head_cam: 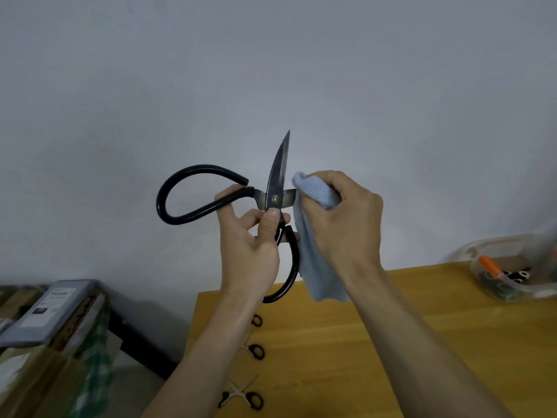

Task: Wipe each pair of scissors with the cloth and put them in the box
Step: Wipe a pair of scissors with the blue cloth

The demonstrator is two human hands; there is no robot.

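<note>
I hold a large pair of black-handled scissors [277,176] up in front of the wall, blades spread wide. My left hand [250,245] grips it near the pivot, thumb on the joint, one blade pointing up. My right hand [340,218] grips a light blue cloth [316,260] bunched round the other blade, which points right and is mostly hidden in the cloth. Small scissors [241,395] lie open on the wooden table [376,342] below my left forearm. A clear plastic box [512,273] at the far right holds scissors with black and orange handles.
More small scissors [256,351] lie along the table's left edge, partly hidden by my left arm. Left of the table stand stacked cardboard boxes [45,327] with a grey parcel on top. A plain wall fills the background.
</note>
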